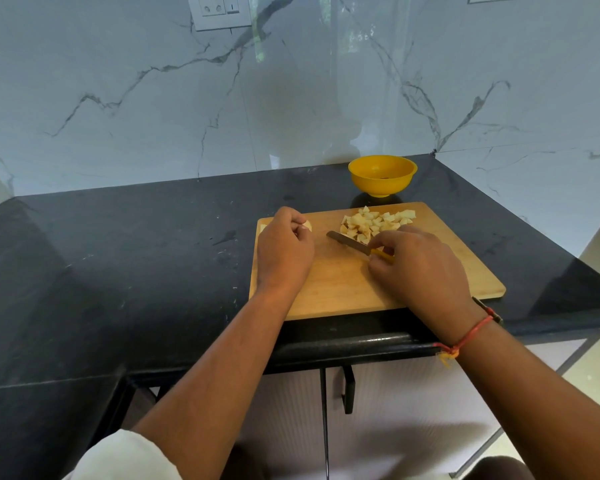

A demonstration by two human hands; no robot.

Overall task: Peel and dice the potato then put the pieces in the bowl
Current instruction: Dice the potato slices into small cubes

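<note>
A potato piece is gripped in the curled fingers of the left hand at the far-left corner of the board. The knife is pinched at its yellow handle by the right hand, blade pointed left. The dice are heaped on the board's far side, near the bowl set behind it.

- Diced potato: pale heap, far right of board.
- Potato piece: uncut, board's far left, mostly hidden.
- Knife: yellow handle, beside heap.
- Yellow bowl: upright behind board.
</note>
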